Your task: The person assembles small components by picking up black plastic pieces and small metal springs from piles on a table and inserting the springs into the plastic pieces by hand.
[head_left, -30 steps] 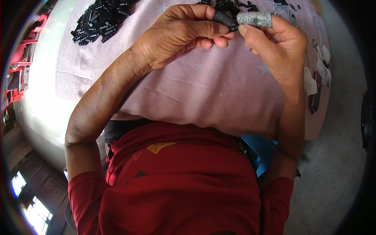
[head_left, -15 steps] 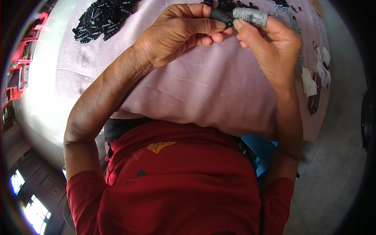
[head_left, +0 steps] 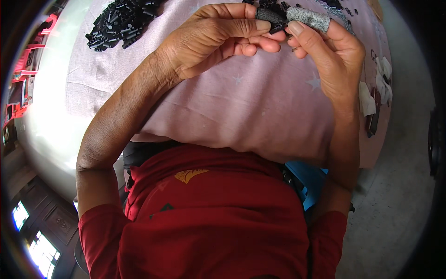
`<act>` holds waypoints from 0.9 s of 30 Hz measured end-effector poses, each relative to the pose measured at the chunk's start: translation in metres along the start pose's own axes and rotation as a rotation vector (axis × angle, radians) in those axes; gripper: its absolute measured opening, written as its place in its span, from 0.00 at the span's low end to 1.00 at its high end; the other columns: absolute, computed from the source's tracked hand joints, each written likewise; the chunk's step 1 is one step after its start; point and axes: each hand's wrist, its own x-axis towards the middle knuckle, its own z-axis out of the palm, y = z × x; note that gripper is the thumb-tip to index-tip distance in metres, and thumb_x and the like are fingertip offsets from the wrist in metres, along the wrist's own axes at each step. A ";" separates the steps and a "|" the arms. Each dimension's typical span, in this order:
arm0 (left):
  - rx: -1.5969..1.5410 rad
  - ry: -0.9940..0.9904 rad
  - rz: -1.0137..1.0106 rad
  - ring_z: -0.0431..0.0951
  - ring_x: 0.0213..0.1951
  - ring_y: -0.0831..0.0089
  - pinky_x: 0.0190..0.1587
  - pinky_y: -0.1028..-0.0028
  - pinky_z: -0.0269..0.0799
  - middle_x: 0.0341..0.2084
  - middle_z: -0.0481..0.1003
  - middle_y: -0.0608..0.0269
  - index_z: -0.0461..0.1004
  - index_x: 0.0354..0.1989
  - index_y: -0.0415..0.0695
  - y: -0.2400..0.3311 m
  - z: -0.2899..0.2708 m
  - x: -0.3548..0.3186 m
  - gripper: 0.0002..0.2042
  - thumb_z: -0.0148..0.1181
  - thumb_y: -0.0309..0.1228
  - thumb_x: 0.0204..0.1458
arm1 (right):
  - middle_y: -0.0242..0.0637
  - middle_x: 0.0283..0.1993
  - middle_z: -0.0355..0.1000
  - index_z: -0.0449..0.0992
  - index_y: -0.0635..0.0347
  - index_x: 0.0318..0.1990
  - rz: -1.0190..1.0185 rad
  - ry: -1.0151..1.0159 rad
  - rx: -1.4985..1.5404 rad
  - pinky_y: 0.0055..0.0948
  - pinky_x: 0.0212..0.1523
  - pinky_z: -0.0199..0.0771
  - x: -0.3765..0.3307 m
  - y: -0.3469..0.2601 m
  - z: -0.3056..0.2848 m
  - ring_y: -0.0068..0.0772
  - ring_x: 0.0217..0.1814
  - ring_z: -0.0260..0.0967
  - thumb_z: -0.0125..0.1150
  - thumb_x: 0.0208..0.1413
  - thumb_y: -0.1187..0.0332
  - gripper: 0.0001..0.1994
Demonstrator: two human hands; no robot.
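Both my hands meet above the far part of the cloth-covered table. My left hand (head_left: 218, 35) pinches a small black plastic piece (head_left: 277, 27) between thumb and forefinger. A dark grey cloth sleeve (head_left: 266, 15) wraps that forefinger's tip. Just to the right, my right hand (head_left: 332, 51) is closed, its thumb against a forefinger in a speckled light grey sleeve (head_left: 309, 18). Whatever its fingertips hold is too small to make out. At the far left lies a heap of small black tube-shaped pieces (head_left: 121, 23). More black pieces are scattered beyond my hands.
A pink cloth with stars (head_left: 241, 107) covers the table. Toward its right edge are white cloth scraps (head_left: 367, 98) and a dark, narrow tool (head_left: 373, 120). Grey shavings (head_left: 341, 16) lie behind my right hand. Red plastic chairs (head_left: 25, 69) stand off to the left.
My right hand has shifted slightly right, and its fingertips are a little farther from my left thumb. My left fingertips moved slightly right too, keeping the black piece.
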 end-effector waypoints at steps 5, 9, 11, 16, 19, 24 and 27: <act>0.001 -0.016 -0.025 0.83 0.46 0.71 0.42 0.81 0.81 0.45 0.81 0.55 0.75 0.53 0.38 0.002 0.000 -0.002 0.12 0.57 0.23 0.62 | 0.34 0.35 0.80 0.82 0.65 0.44 0.025 -0.027 0.011 0.18 0.32 0.72 0.000 -0.002 -0.001 0.17 0.32 0.73 0.65 0.59 0.75 0.08; 0.011 -0.025 -0.022 0.83 0.46 0.71 0.42 0.82 0.81 0.45 0.81 0.54 0.75 0.53 0.38 0.002 -0.001 -0.002 0.12 0.57 0.23 0.62 | 0.34 0.35 0.80 0.83 0.64 0.44 0.013 -0.037 -0.011 0.17 0.32 0.71 0.000 0.000 -0.001 0.17 0.33 0.74 0.65 0.59 0.75 0.07; 0.015 -0.009 -0.041 0.84 0.45 0.72 0.42 0.82 0.81 0.44 0.82 0.54 0.76 0.52 0.38 0.001 -0.002 -0.001 0.11 0.58 0.23 0.61 | 0.34 0.35 0.80 0.83 0.64 0.44 -0.008 -0.045 -0.027 0.17 0.32 0.72 -0.001 0.001 -0.001 0.17 0.33 0.74 0.66 0.59 0.74 0.07; 0.194 0.043 0.006 0.82 0.39 0.79 0.41 0.84 0.78 0.42 0.82 0.57 0.77 0.50 0.38 0.000 -0.001 -0.004 0.10 0.59 0.25 0.62 | 0.34 0.33 0.80 0.82 0.66 0.43 -0.147 -0.012 -0.162 0.16 0.31 0.72 -0.003 0.002 0.001 0.17 0.32 0.74 0.67 0.57 0.77 0.07; 0.356 0.087 0.056 0.81 0.36 0.84 0.40 0.86 0.76 0.41 0.82 0.59 0.77 0.49 0.38 -0.001 -0.001 -0.006 0.10 0.60 0.28 0.62 | 0.35 0.34 0.80 0.82 0.68 0.43 -0.161 -0.029 -0.156 0.15 0.31 0.72 -0.004 0.004 0.002 0.16 0.32 0.74 0.67 0.56 0.79 0.08; 0.342 0.067 0.050 0.81 0.36 0.84 0.42 0.85 0.76 0.41 0.82 0.59 0.77 0.49 0.38 -0.002 -0.004 -0.006 0.11 0.60 0.28 0.62 | 0.34 0.34 0.80 0.82 0.70 0.44 -0.188 -0.017 -0.116 0.14 0.32 0.72 -0.005 0.007 0.003 0.15 0.33 0.73 0.67 0.56 0.81 0.08; 0.369 0.082 0.048 0.81 0.37 0.83 0.42 0.84 0.76 0.41 0.82 0.59 0.76 0.51 0.39 -0.003 -0.006 -0.006 0.11 0.59 0.29 0.62 | 0.34 0.33 0.79 0.81 0.70 0.44 -0.219 -0.024 -0.107 0.14 0.32 0.72 -0.004 0.006 0.008 0.15 0.33 0.73 0.67 0.56 0.81 0.09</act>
